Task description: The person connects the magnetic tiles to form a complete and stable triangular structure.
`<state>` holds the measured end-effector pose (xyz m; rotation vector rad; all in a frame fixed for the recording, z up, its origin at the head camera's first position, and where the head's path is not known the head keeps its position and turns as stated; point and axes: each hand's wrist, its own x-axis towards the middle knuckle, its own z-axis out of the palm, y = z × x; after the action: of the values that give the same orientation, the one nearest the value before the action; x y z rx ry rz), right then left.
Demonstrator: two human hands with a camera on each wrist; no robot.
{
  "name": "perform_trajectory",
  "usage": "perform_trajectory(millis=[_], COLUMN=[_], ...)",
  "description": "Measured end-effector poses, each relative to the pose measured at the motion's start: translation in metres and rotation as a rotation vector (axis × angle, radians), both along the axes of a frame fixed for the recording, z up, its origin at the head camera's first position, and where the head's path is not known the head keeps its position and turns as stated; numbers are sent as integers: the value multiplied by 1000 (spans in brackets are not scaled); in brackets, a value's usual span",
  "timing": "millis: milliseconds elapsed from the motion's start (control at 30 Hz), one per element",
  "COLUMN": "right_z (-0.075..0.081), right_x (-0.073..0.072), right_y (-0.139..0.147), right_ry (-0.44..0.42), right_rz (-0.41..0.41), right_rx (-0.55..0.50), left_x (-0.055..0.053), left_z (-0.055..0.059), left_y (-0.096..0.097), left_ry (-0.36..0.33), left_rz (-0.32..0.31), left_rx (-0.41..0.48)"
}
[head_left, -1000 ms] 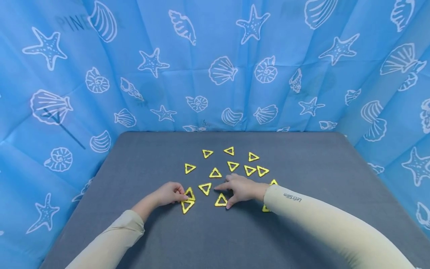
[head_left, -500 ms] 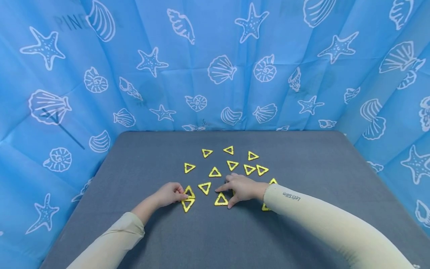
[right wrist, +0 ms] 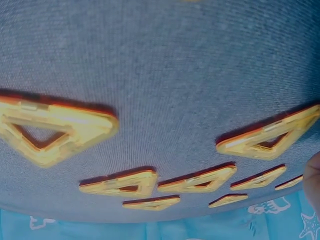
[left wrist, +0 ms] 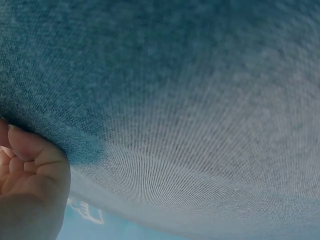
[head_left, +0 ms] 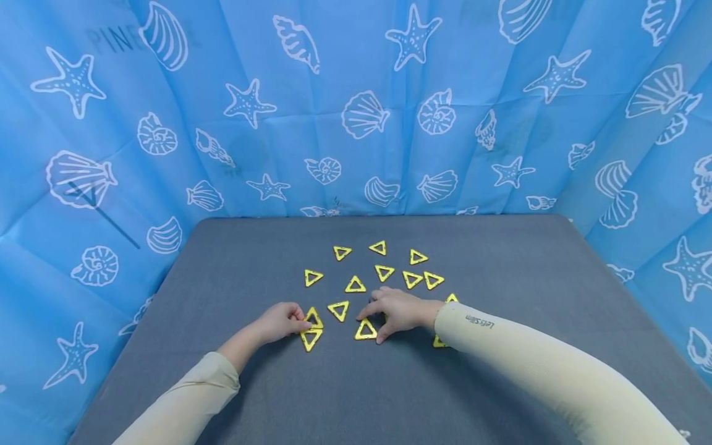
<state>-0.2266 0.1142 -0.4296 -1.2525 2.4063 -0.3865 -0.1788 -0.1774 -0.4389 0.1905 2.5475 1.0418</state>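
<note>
In the head view my left hand [head_left: 278,322] pinches the near left corner of a yellow triangular magnetic tile [head_left: 318,318] with an open centre. A second yellow tile [head_left: 315,338] lies against that tile's near edge, point toward me. My right hand [head_left: 402,311] spans another triangular tile [head_left: 365,337], index finger by its far tip and thumb at its right corner. Only curled fingers of the left hand [left wrist: 32,180] show in the left wrist view; its tile is out of sight there. Part of the right hand [right wrist: 313,185] enters the right wrist view's edge.
Several more yellow triangular tiles lie flat beyond the hands, such as one between them [head_left: 339,304] and a touching pair [head_left: 434,285]. The right forearm partly covers others [head_left: 439,342]. A blue shell-print curtain [head_left: 328,142] stands behind the grey table [head_left: 250,247].
My right index finger has bent down and in toward the far tip of its tile. The left hand has stayed on its tile. The head view has shifted slightly.
</note>
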Motion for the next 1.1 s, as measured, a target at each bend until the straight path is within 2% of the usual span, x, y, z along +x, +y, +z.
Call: perform_trajectory(millis=[200, 567, 733, 1000, 1100], right_z=[4, 10, 18, 25, 26], right_x=[3, 16, 19, 20, 24], right_y=[-5, -20, -22, -25, -29], right_ry=[-52, -160, -189, -433, -496], right_rz=[-27, -172, -225, -444, -532], right_rx=[-42, -124, -183, -321, -376], left_x=[1, 0, 1, 0, -1], left_z=[1, -3, -4, -5, -7], left_y=[0, -5, -5, -5, -7], left_ry=[-4, 9, 20, 40, 53], left_rz=[2, -64, -58, -51, -60], left_rx=[3, 38, 31, 3, 6])
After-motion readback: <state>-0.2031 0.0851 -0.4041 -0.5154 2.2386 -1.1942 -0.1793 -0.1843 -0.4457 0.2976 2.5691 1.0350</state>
